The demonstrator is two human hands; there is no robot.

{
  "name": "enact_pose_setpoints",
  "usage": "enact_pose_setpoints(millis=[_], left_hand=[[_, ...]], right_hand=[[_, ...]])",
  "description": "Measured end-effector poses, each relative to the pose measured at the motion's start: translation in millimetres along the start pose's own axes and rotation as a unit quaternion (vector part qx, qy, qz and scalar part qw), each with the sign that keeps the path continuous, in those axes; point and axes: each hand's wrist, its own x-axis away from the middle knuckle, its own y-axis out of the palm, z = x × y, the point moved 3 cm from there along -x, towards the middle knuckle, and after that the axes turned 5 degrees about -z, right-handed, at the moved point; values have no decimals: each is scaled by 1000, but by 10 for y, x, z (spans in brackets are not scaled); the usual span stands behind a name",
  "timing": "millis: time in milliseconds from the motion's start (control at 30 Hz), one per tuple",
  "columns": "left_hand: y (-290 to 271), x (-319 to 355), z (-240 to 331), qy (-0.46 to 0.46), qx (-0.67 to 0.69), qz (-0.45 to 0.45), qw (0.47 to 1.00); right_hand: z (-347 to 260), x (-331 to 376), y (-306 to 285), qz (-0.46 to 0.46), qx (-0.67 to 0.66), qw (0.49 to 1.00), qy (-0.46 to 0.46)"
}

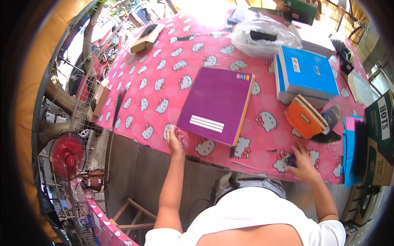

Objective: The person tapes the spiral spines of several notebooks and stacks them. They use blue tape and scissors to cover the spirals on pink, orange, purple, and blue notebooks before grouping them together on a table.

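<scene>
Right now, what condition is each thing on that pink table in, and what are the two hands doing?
Purple notebook: closed, lying flat.
Blue notebooks: closed, stacked.
Orange case: closed, tilted against the blue stack.
Clear plastic bag: crumpled, something dark inside.
Left hand: resting at the purple notebook's corner.
Right hand: flat on the table, over a small blue thing.

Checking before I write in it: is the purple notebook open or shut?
Shut: the purple notebook lies flat on the table, cover up.
</scene>
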Motion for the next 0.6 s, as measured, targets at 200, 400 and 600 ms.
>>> enact_pose_setpoints(millis=[200, 400, 600], left_hand=[[421, 1134, 219, 169, -90, -117, 974], [830, 1915, 430, 187, -391, -276, 858], [1067, 2048, 369, 241, -541, -208, 778]], right_hand=[[308, 175, 202, 83, 102, 991, -4], [384, 92, 146, 104, -35, 993, -35], [-815, -405, -16, 54, -88, 955, -279]])
